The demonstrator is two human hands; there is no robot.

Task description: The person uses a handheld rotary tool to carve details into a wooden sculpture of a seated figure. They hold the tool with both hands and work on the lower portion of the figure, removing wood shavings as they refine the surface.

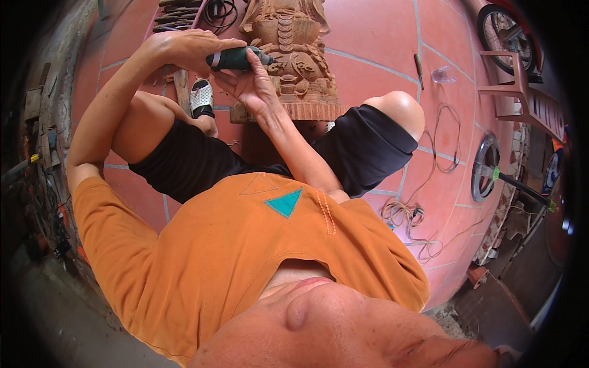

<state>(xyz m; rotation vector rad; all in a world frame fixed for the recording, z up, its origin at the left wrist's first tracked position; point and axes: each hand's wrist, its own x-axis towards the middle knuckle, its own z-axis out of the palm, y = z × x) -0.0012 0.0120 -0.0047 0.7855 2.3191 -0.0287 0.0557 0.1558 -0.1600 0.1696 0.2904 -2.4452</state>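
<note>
Where both hands (191,51) converge, the green tool (230,59) lies between; statue (304,86) beyond.

Left hand (189,50), right hand (256,95) on green tool (231,59); carving (300,80) beyond

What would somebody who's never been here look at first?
Probably the big orange shirt with its teal triangle, which fills much of the middle and lower picture. Next might come the carved wooden statue at top centre. Just left of it, the left hand and right hand hold a dark green handheld power tool.
</note>
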